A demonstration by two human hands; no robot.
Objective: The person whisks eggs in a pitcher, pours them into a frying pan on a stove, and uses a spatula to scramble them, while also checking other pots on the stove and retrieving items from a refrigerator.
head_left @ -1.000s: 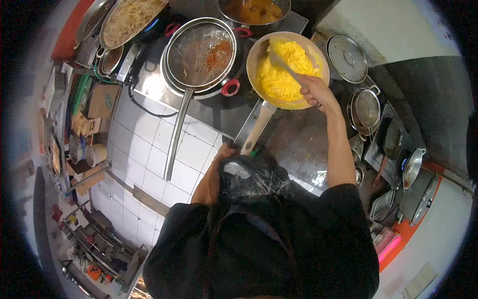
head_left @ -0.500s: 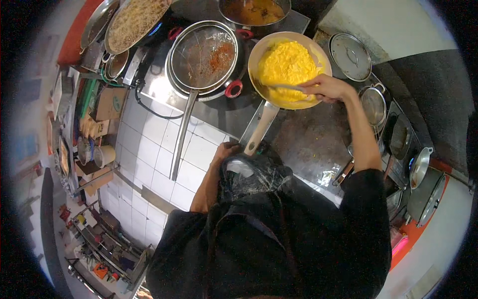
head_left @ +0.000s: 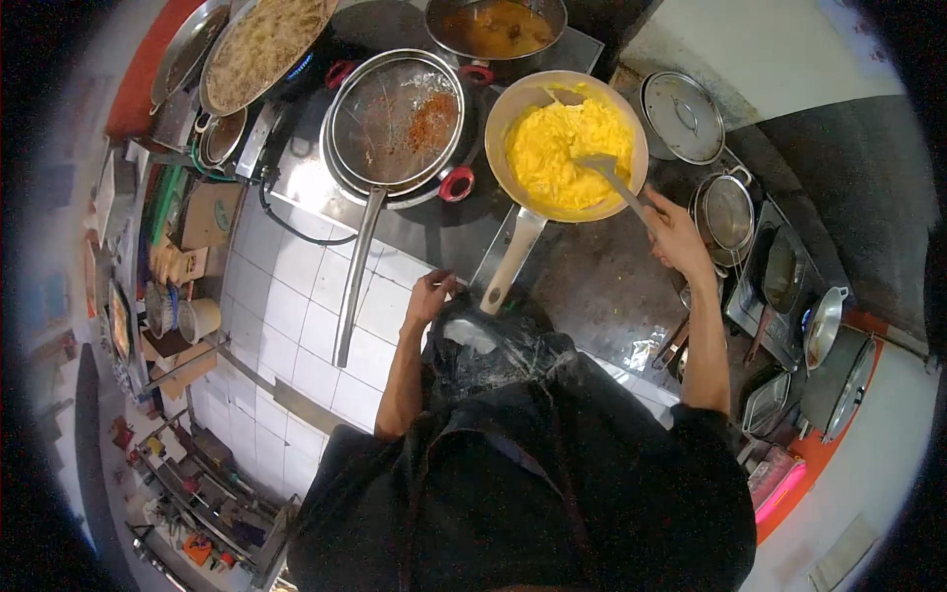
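A pale frying pan (head_left: 513, 104) full of yellow scrambled egg (head_left: 562, 148) stands on the dark stove top, its long handle (head_left: 511, 261) pointing toward me. My right hand (head_left: 679, 237) grips a metal spatula (head_left: 614, 180) whose blade rests in the egg at the pan's right side. My left hand (head_left: 430, 296) rests on the stove's front edge, just left of the handle's end, with loosely curled fingers and nothing in it. A black plastic bag (head_left: 493, 345) hangs at my chest below the handle.
A round mesh strainer (head_left: 395, 123) with red crumbs lies over a red-handled pot left of the pan. A pot of brown sauce (head_left: 493, 25) and a tray of noodles (head_left: 261, 44) sit behind. Lids, a small strainer (head_left: 728, 209) and utensils crowd the right side; white tiles front the counter.
My right hand has drawn back from over the pan to its right side, dragging the spatula through the egg. My left hand stays at the stove's edge.
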